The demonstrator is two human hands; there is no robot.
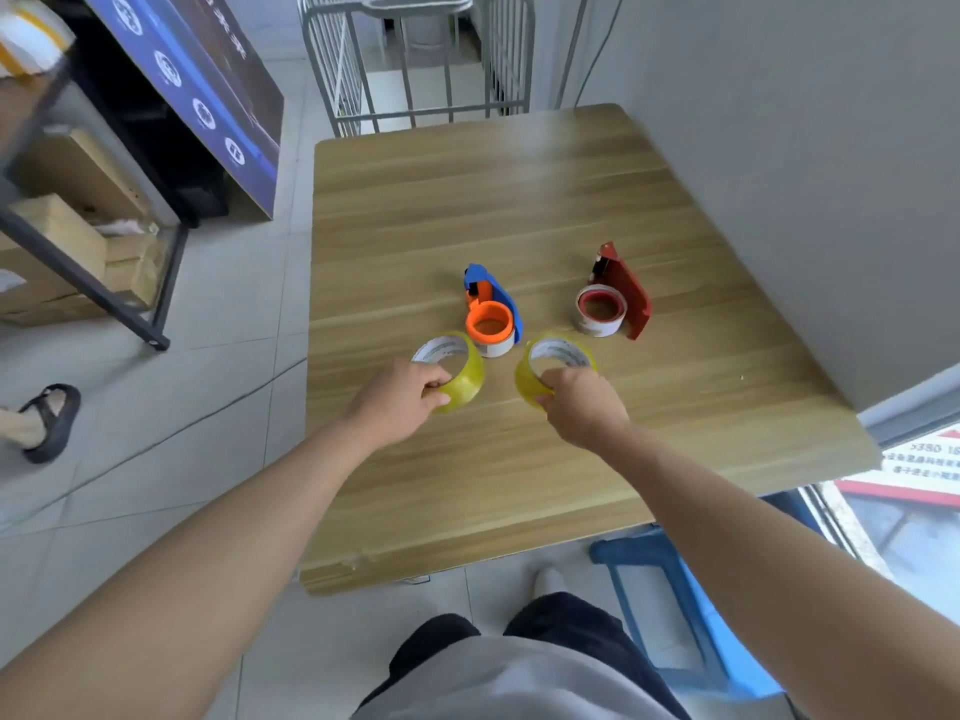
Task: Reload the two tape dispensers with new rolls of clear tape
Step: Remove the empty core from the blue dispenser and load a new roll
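Wooden desk (571, 210): upper half bare, grey wall along its right edge. Left hand (397, 400) grasps one yellowish clear tape roll (460, 374); right hand (584, 405) grasps the second yellowish clear tape roll (540, 368), both at frame centre. Just above: blue-and-orange tape dispenser (491, 314); red tape dispenser (615, 298) at its right.

On the table (519, 210), the left dispenser (491, 309) lies near the middle, and the right dispenser (615, 298) lies to its right, apart from it. Just before the left dispenser, the left roll (462, 371) sits at its near left and the right roll (540, 366) at its near right. The left hand (400, 402) grips the left roll and the right hand (584, 405) grips the right roll, both from the near side.
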